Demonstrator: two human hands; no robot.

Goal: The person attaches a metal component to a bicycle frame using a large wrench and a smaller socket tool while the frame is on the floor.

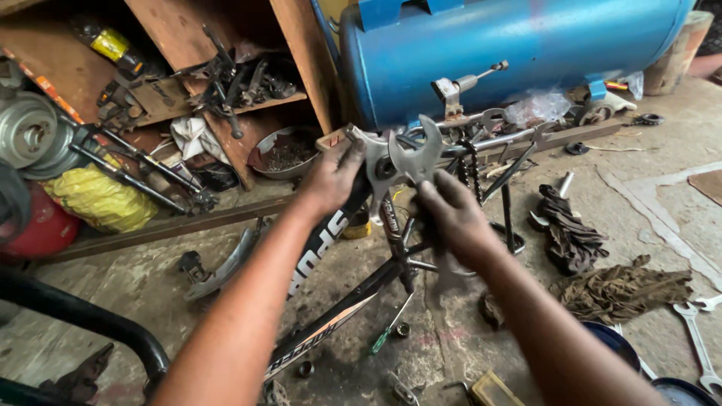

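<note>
Left hand (331, 179) greasy, fingers curled around the near end of an open-ended spanner (374, 162), gripping it at frame centre. Right hand (451, 214) also dirty, fingers closed on the shaft of a second spanner (418, 154) whose forked jaw points up, just right of the first; the two tool heads overlap or touch, cannot tell which. Both spanners sit over the upper end of a black bicycle frame (331, 301) that lies on the concrete floor (150, 293), running from near centre up toward the hands. Bike chain (474, 169) hangs just right of the spanners. Blue air tank (511, 53) far behind. Dirty rags (617, 289) right on the floor, more spanners (696, 338) near right edge. Wooden shelf (188, 45) with scrap parts far left, yellow bag (98, 199) below it.
</note>
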